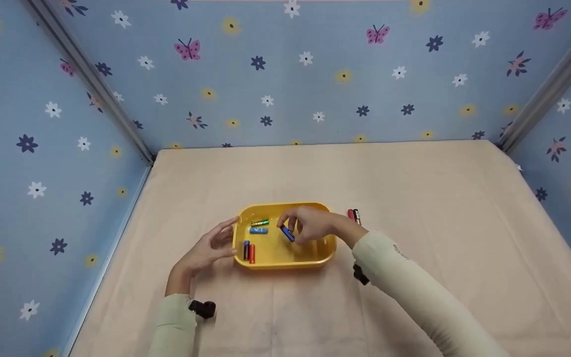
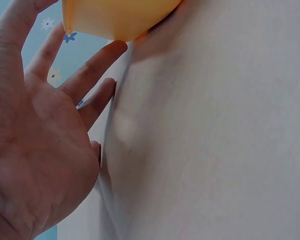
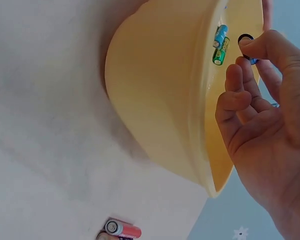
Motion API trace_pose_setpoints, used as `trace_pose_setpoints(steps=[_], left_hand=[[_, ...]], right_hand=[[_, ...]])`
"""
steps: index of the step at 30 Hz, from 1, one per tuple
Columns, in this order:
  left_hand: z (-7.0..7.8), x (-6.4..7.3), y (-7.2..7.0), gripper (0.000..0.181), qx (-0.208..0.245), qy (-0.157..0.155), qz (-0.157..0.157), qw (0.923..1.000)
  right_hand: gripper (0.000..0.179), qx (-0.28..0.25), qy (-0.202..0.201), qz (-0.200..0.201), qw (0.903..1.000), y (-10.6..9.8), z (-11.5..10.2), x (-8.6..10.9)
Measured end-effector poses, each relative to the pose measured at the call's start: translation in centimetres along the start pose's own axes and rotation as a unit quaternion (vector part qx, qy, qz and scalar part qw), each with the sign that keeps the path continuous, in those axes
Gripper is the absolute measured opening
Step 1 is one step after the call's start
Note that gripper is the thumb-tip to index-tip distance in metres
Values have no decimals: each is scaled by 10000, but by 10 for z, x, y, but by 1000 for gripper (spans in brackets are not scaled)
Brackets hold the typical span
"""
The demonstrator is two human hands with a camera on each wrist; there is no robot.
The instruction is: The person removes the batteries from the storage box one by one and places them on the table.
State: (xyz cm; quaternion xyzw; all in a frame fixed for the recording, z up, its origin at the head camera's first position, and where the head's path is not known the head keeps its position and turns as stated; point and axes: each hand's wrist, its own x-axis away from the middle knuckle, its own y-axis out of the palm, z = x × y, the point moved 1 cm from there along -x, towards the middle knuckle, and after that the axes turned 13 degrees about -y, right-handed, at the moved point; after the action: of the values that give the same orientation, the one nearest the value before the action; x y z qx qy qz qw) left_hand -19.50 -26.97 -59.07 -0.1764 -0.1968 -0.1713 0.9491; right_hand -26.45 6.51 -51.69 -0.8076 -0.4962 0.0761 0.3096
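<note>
In the head view, a blue battery (image 1: 287,233) is pinched between the thumb and fingers of the right hand (image 1: 311,224) and is held tilted over a yellow tray (image 1: 285,266). All four batteries lying in the tray are shown there: a green battery (image 1: 260,223) and a light blue battery (image 1: 258,230) towards the far left, a dark battery (image 1: 246,250) and a red battery (image 1: 252,254) side by side near the left front corner. In the right wrist view, only the green and light blue ones can be made out clearly, but the closed pinch of thumb and fingertips is shown more plainly, with the battery's dark end exposed.

Outside the tray, a pair of batteries (image 1: 354,215) is partly covered by the right forearm in the head view; in the right wrist view, a red one is seen lying on the cloth (image 3: 45,125). By the left hand (image 1: 210,248), the tray's left side is touched with fingers spread; that spread palm is best revealed in the left wrist view.
</note>
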Motion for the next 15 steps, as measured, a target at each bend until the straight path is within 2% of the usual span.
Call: trace_pose_setpoints(steps=[6,10,15], left_hand=[[0,1,2,91,-31,70,-39,10000],[2,1,0,89,-35,151,-72,9999],[3,0,-1,90,-50,112,-53,9999]], right_hand=[[58,-165,28,100,9998,-6,3,12],[58,-28,-133,262,9996,-13,4,18],[57,127,-229,371,9990,-19,7,27]])
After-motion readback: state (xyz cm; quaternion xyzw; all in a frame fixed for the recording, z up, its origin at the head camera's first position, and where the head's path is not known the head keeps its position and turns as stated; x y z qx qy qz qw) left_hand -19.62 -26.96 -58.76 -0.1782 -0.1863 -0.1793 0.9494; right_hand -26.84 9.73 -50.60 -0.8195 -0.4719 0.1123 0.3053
